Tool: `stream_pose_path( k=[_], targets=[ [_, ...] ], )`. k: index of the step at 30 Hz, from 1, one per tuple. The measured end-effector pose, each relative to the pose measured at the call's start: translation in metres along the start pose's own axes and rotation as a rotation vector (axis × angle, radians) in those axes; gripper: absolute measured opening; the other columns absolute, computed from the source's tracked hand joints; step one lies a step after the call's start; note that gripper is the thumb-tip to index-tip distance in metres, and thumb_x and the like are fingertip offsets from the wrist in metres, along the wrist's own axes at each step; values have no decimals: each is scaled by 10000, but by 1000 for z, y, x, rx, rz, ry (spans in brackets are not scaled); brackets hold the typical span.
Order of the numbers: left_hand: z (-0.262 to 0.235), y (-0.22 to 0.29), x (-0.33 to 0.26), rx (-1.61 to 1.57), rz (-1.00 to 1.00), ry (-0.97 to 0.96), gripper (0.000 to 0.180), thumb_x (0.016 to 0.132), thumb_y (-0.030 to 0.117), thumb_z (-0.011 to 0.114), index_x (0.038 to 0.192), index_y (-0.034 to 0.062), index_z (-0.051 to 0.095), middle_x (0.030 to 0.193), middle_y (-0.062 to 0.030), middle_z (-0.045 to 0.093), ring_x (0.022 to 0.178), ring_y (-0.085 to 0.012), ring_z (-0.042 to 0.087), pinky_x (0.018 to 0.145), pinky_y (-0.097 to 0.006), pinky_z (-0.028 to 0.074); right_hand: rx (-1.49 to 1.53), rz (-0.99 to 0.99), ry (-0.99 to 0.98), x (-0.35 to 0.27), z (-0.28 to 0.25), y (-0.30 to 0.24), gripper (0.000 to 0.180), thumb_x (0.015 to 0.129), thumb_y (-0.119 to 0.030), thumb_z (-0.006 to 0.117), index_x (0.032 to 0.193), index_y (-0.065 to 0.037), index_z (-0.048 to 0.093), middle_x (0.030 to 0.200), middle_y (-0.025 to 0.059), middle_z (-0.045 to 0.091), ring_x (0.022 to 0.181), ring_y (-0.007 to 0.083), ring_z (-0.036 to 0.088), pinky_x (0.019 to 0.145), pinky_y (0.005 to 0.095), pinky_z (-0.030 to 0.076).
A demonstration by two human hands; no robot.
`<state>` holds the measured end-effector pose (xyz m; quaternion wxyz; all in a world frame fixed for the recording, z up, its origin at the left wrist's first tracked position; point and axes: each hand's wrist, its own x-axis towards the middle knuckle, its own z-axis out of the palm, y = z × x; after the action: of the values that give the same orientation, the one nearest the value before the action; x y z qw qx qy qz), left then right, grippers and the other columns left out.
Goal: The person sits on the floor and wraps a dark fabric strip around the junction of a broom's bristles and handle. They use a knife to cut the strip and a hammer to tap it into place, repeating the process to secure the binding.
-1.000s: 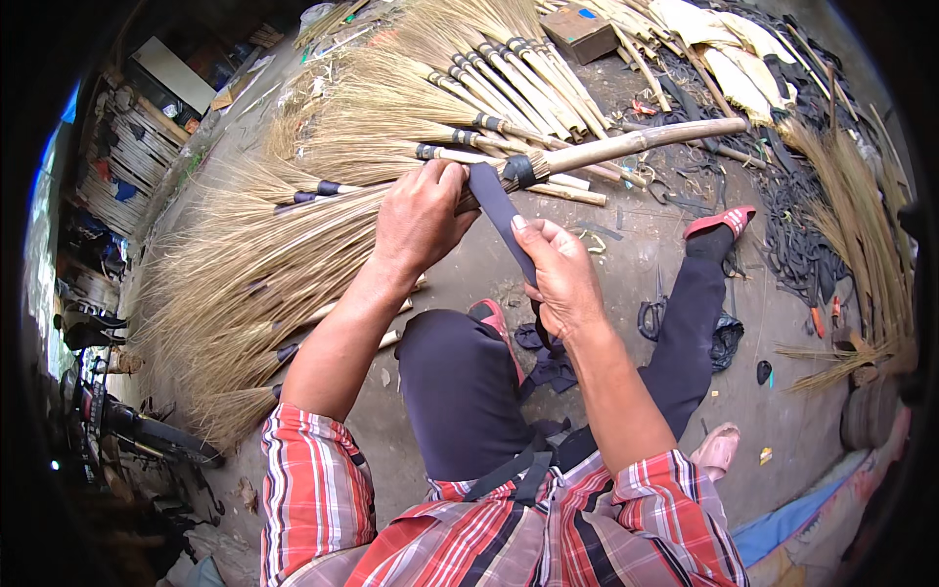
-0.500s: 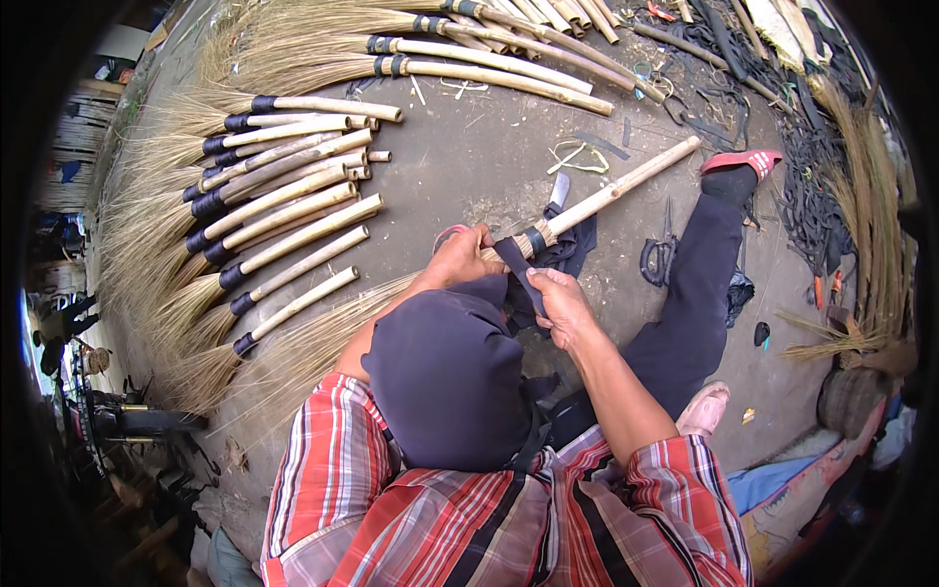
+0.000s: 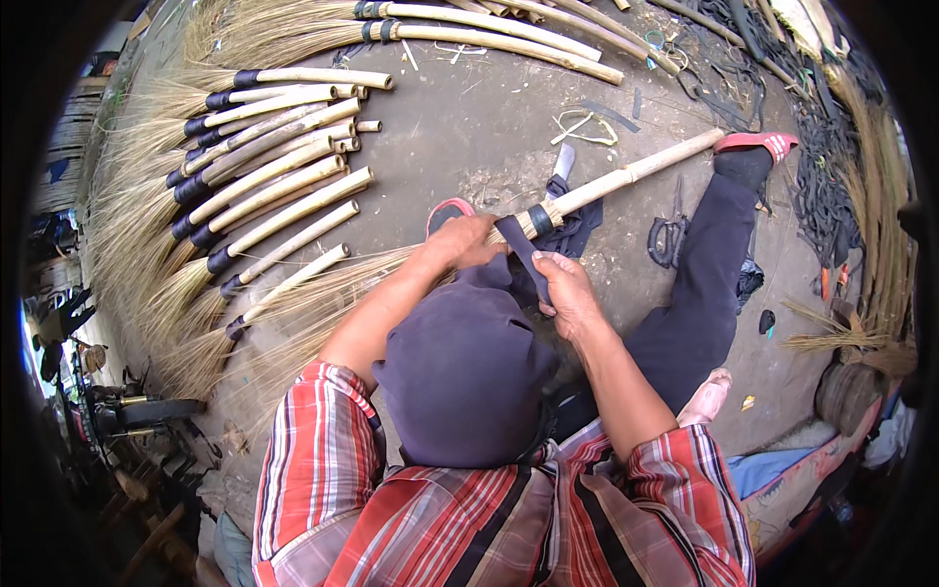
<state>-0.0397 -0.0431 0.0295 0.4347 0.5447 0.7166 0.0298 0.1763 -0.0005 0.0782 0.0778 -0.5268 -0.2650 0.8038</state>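
A straw broom with a pale bamboo handle (image 3: 636, 174) lies slantwise before me, its bristles trailing to the left under my arm. My left hand (image 3: 468, 240) is closed round the bristle bundle just below the binding. A dark band (image 3: 540, 219) circles the broom's neck. From there a dark rubber-like strip (image 3: 521, 252) runs back toward me, pinched at its lower part by my right hand (image 3: 567, 292). Beside the neck, a pale flat blade-like piece (image 3: 563, 160) sticks out from dark cloth (image 3: 577, 223). My covered head hides part of the bristles and the strip's lower end.
Several bound brooms (image 3: 284, 186) are fanned out at the left, with longer ones (image 3: 509, 61) at the far side. Scissors (image 3: 667, 237) lie by my outstretched leg (image 3: 699, 284). Tangled dark strips (image 3: 827, 186) and loose straw (image 3: 875, 225) heap up at the right.
The view has shifted, so the floor and finished brooms appear higher. Both hands keep their holds; the strip remains stretched between the broom's neck and my right hand.
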Motion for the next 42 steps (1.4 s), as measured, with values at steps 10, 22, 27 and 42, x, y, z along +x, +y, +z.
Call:
stream_pose_path(
  k=[10,22,27,42],
  targets=[
    [2,0,1,-164,-30,97,579,818,341,877,1229,3,651,1223,-233,692,1198,-438,660,993,-485,535,-15,8,34,1,-2,8,234,1087,-303,611,1117,-89,701,752,-52,617,501,33,428,424,233,284],
    [28,-15,-13,102,395,557,419,825,208,852,1142,79,611,1089,-128,629,1059,-371,643,863,-442,513,-25,-12,118,-3,-19,11,207,1055,-270,662,1106,-70,684,784,-42,595,538,48,454,444,246,339],
    [-1,-12,-4,-225,238,185,567,799,223,874,1216,44,534,1098,-196,649,1099,-416,647,882,-478,506,76,41,33,-4,-20,-3,145,1047,-235,674,1047,-90,662,744,-46,578,493,48,435,413,240,316],
    [24,-17,-14,-222,361,451,280,837,107,761,1078,39,637,1095,-161,641,1060,-367,652,949,-431,516,48,36,111,-1,-19,-4,148,1039,-212,680,1076,-69,669,770,-36,587,496,40,424,401,232,302]
  ],
)
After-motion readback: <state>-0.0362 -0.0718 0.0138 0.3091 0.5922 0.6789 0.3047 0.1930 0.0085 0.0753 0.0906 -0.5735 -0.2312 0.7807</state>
